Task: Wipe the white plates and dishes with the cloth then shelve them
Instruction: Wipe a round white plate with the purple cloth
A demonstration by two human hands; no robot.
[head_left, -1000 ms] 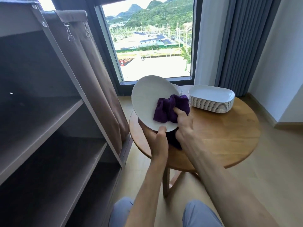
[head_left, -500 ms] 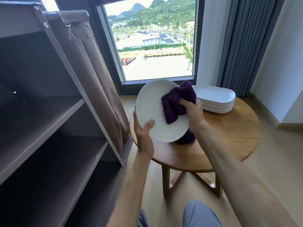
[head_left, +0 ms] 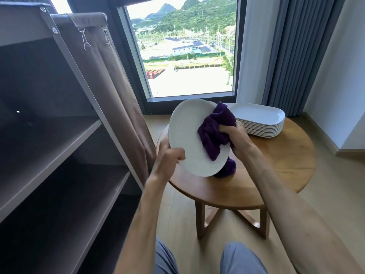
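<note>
I hold the plate (head_left: pixel 189 135) tilted up above the near-left edge of the table (head_left: pixel 276 175), its face turned toward me and its lower rim just over the wood. To its left there is open air between the table edge and the shelf (head_left: pixel 65 147) — the shelves there stand bare and dark. My left hand (head_left: pixel 169 161) grips the plate's lower-left rim, thumb curled over the front and fingers behind. My right hand (head_left: pixel 237 139) is bunched tight around the cloth (head_left: pixel 215 133), pressing it against the right half of the plate; a tail of the cloth hangs down behind the lower rim, close over the tabletop. Just beyond my right hand, at the far side of the table, sits the stack (head_left: pixel 258 119) of white rectangular dishes, near the cloth but apart from it. A brown curtain (head_left: pixel 110 91) hangs off the shelf's front corner, between the shelves and the table. Behind all this is the window (head_left: pixel 185 56), with grey drapes (head_left: pixel 292 56) to its right. My knees (head_left: pixel 241 258) show at the bottom, short of the table's legs.
</note>
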